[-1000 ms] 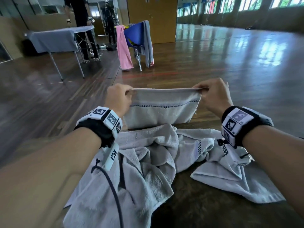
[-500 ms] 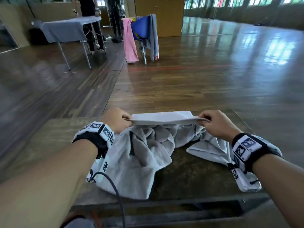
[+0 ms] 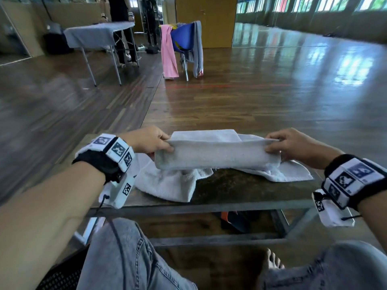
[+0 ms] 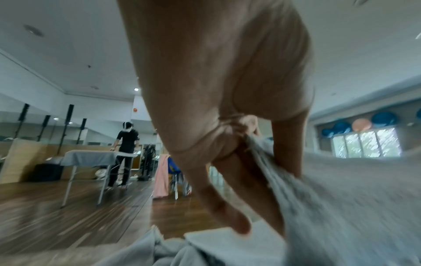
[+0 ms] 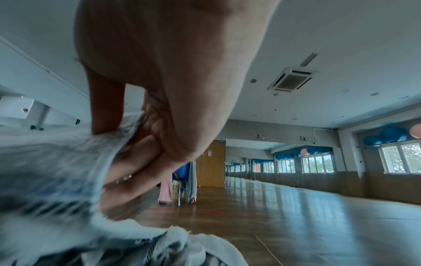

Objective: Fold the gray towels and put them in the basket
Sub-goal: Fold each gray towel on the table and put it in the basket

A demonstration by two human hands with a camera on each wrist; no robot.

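I hold a folded gray towel (image 3: 217,152) stretched between both hands, just above the low table (image 3: 240,203). My left hand (image 3: 154,143) pinches its left end and my right hand (image 3: 281,144) pinches its right end. The left wrist view shows thumb and fingers (image 4: 230,212) clamped on the towel's edge (image 4: 341,207). In the right wrist view the thumb (image 5: 107,108) presses the cloth (image 5: 56,162) against curled fingers. More gray towels (image 3: 173,185) lie crumpled on the table beneath it. No basket is in view.
My knees in jeans (image 3: 134,258) sit before the table's near edge. Wooden floor stretches ahead. A blue chair (image 3: 184,38) draped with pink and gray cloths stands far off, and a covered table (image 3: 98,35) with a person behind it at far left.
The towel went from hanging upright in front of me to a folded band held low over the pile. Both hands came down and toward me, still gripping its ends.
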